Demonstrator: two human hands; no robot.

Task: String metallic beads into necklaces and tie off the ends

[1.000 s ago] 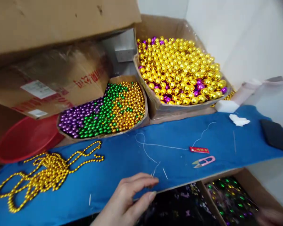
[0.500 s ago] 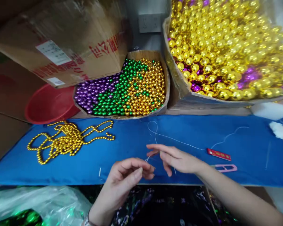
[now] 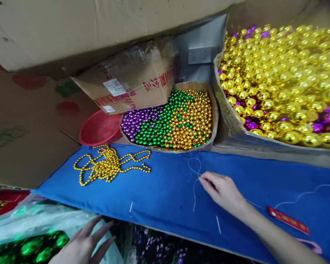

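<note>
My right hand [image 3: 225, 192] is over the blue cloth, thumb and forefinger pinched on a thin white thread [image 3: 194, 201]. From the pinch, a small loop curls away on the far side and a tail hangs toward the front edge. My left hand [image 3: 84, 240] is low at the left, fingers spread and holding nothing. It hovers over a clear plastic bag [image 3: 52, 213] of shiny green beads [image 3: 30, 248]; whether it touches the bag I cannot tell. A red packet [image 3: 288, 220] with thread beside it lies right of my right forearm.
A gold bead strand [image 3: 107, 167] lies coiled on the blue cloth [image 3: 165, 179]. Behind are a red basin [image 3: 99, 128], a carton of purple, green and gold beads [image 3: 165, 126], and a large box of gold balls [image 3: 277, 91]. A pink-handled tool [image 3: 313, 245] is partly hidden by my forearm.
My left hand has left the thread and moved left and down to the plastic bag, fingers spreading. My right fingers have closed on the thread. The view has swung left.
</note>
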